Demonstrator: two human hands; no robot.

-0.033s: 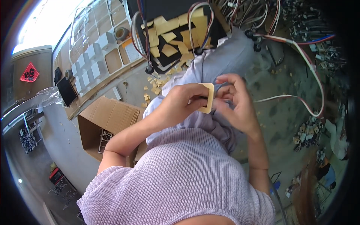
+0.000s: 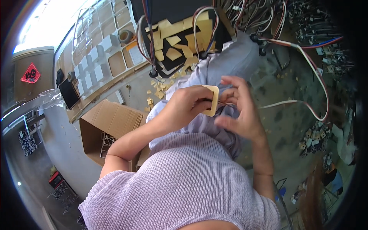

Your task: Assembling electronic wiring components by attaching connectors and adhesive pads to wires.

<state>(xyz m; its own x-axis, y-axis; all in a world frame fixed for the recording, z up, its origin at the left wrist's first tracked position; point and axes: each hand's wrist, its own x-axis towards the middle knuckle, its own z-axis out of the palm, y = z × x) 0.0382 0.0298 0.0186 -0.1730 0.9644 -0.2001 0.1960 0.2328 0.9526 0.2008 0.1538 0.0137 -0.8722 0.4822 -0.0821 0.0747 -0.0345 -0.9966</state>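
Observation:
My left hand [image 2: 183, 105] is closed on a pale yellow plate [image 2: 215, 101] with rounded corners, held upright on edge over my lap. The fingers pinch it from the left side and hide part of its face. To its right is my right hand [image 2: 245, 105], its thumb and fingers spread apart and slightly blurred. Thin wires show between the plate and those fingers. A white and red cable [image 2: 285, 102] comes in from the right and passes behind the right hand; whether its end meets the plate is hidden.
Yellow sheet pieces [image 2: 174, 40] lie on a black surface ahead, with scraps [image 2: 159, 90] on the floor. An open cardboard box [image 2: 111, 119] stands at my left beside a bench holding white blocks [image 2: 96, 63], a phone [image 2: 69, 93] and tape [image 2: 125, 36]. Cable bundles hang at right.
My right thumb has swung down and away from the plate, and the right fingers have opened wider. The left hand and plate stay nearly in place.

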